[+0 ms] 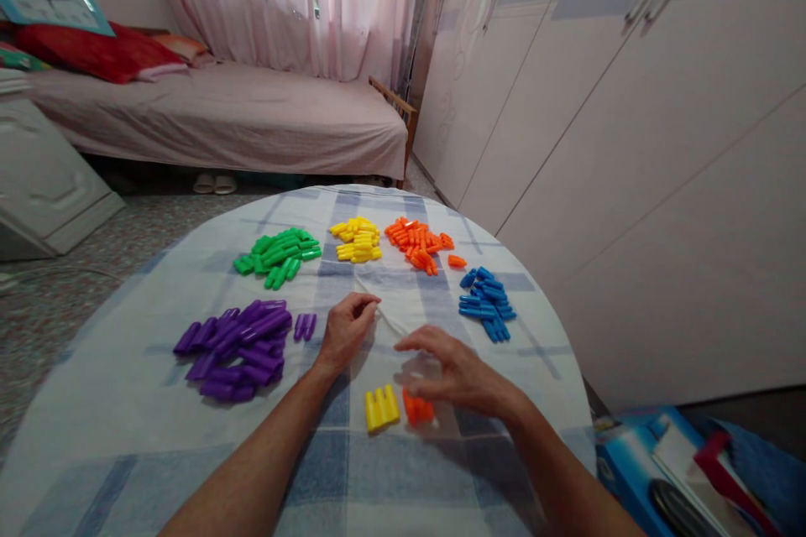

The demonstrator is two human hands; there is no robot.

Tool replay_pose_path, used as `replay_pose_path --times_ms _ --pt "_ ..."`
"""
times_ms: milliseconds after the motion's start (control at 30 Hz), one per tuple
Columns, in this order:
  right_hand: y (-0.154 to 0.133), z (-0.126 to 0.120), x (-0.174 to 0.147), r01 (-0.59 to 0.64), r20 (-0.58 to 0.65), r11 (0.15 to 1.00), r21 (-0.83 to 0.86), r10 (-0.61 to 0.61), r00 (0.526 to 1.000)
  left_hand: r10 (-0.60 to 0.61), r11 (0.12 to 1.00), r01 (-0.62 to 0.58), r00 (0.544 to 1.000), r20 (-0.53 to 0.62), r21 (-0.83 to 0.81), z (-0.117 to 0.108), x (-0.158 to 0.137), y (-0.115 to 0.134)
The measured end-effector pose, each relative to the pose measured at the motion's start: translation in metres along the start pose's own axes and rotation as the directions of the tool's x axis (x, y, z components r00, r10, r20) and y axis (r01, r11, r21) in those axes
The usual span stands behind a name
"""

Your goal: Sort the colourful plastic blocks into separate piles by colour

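Note:
My left hand (348,329) is closed in a pinch at the middle of the table, with a thin white string (391,320) at its fingertips. To its right, my right hand (454,367) hovers with fingers apart and slightly blurred, holding nothing that I can see. Just below it lie a yellow plastic piece (382,409) of joined tubes and an orange plastic piece (419,409), the latter partly covered by the hand. Left of my left hand sits a small purple piece (305,326), beside a large heap of purple tube pieces (243,348).
Heaps of green pieces (280,256), yellow pieces (357,240), orange pieces (419,243) and blue pieces (488,304) curve round the far side of the table (302,487). Beyond stands a bed (264,113). A wardrobe (630,185) rises at right, above a blue box (630,470).

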State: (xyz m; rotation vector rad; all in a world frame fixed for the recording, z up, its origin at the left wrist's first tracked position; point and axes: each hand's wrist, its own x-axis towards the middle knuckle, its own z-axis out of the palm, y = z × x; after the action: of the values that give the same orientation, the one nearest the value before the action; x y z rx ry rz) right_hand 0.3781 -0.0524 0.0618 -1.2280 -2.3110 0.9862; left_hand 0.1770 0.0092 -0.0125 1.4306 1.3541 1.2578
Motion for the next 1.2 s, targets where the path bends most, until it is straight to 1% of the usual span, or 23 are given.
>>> replay_pose_path --times_ms 67,100,167,200,267,300,333,400,433,467,533,600,700,733,800,833,867,933,967,1033,1100,1133,1200 --pt "-0.011 0.014 -0.003 0.056 0.103 0.995 -0.080 -0.048 0.994 0.004 1.000 -0.004 1.000 -0.001 0.003 0.000 0.000 -0.001" --pt "-0.013 0.020 -0.004 0.067 0.130 0.991 -0.114 -0.052 0.990 0.008 1.000 -0.008 1.000 -0.003 0.003 0.000 0.000 -0.001" --pt "-0.011 0.026 -0.003 0.068 0.134 0.987 -0.144 -0.049 0.990 0.019 1.000 -0.019 1.000 -0.006 0.007 0.000 0.000 -0.001" --pt "-0.007 0.027 0.000 0.065 0.110 0.990 -0.129 -0.051 0.993 0.028 1.000 -0.028 1.000 -0.005 0.010 0.000 0.001 -0.001" --pt "0.006 0.024 0.010 0.030 -0.008 0.998 -0.058 -0.031 0.999 0.049 0.999 -0.049 0.999 0.003 0.021 0.000 0.001 -0.001" --pt "0.015 0.022 0.017 -0.009 -0.103 1.000 -0.022 0.007 0.995 0.058 0.998 -0.059 0.998 0.010 0.029 0.000 0.000 0.000" --pt "0.025 0.020 0.024 -0.058 -0.203 0.998 0.006 0.058 0.978 0.067 0.997 -0.068 0.998 0.018 0.042 0.000 0.000 0.000" --pt "0.045 0.017 0.037 -0.160 -0.406 0.987 0.022 0.155 0.901 0.080 0.994 -0.083 0.996 0.038 0.076 0.001 -0.001 0.001" --pt "0.054 0.016 0.043 -0.193 -0.486 0.981 0.015 0.176 0.856 0.086 0.992 -0.090 0.995 0.048 0.093 0.001 -0.002 0.001" --pt "0.061 0.017 0.047 -0.210 -0.543 0.978 0.006 0.180 0.820 0.093 0.989 -0.100 0.994 0.061 0.108 0.001 -0.002 0.002" --pt "0.072 0.018 0.051 -0.209 -0.609 0.978 -0.005 0.163 0.776 0.112 0.982 -0.127 0.987 0.112 0.136 -0.001 -0.005 0.006" --pt "0.076 0.020 0.051 -0.188 -0.627 0.982 -0.004 0.144 0.765 0.117 0.971 -0.152 0.974 0.192 0.182 -0.007 -0.011 0.014" --pt "0.076 0.021 0.048 -0.162 -0.625 0.987 0.024 0.141 0.768 0.050 0.925 -0.176 0.935 0.350 0.336 -0.020 -0.029 0.036" --pt "0.075 0.020 0.048 -0.158 -0.622 0.987 0.035 0.146 0.769 0.009 0.893 -0.196 0.907 0.420 0.404 -0.024 -0.037 0.043" --pt "0.074 0.019 0.047 -0.159 -0.618 0.986 0.054 0.158 0.770 -0.084 0.808 -0.269 0.829 0.553 0.524 -0.029 -0.056 0.056" --pt "0.074 0.019 0.047 -0.159 -0.617 0.985 0.060 0.162 0.770 -0.125 0.763 -0.304 0.797 0.591 0.571 -0.029 -0.065 0.060" --pt "0.075 0.018 0.048 -0.158 -0.613 0.985 0.065 0.164 0.773 -0.158 0.722 -0.324 0.783 0.602 0.611 -0.029 -0.074 0.062" --pt "0.075 0.018 0.048 -0.148 -0.609 0.986 0.071 0.160 0.776 -0.189 0.668 -0.326 0.796 0.575 0.669 -0.027 -0.087 0.062" --pt "0.076 0.018 0.049 -0.140 -0.611 0.988 0.071 0.154 0.777 -0.192 0.661 -0.317 0.805 0.562 0.680 -0.026 -0.091 0.060" --pt "0.077 0.018 0.049 -0.132 -0.613 0.989 0.074 0.149 0.776 -0.186 0.689 -0.301 0.805 0.563 0.659 -0.028 -0.090 0.056" --pt "0.077 0.019 0.049 -0.135 -0.616 0.987 0.082 0.157 0.772 -0.142 0.732 -0.291 0.819 0.557 0.616 -0.033 -0.078 0.054" --pt "0.077 0.019 0.049 -0.140 -0.614 0.986 0.089 0.165 0.772 -0.105 0.746 -0.284 0.843 0.527 0.603 -0.037 -0.066 0.053" --pt "0.076 0.018 0.049 -0.151 -0.609 0.984 0.100 0.180 0.773 -0.008 0.749 -0.267 0.912 0.411 0.607 -0.044 -0.035 0.051"
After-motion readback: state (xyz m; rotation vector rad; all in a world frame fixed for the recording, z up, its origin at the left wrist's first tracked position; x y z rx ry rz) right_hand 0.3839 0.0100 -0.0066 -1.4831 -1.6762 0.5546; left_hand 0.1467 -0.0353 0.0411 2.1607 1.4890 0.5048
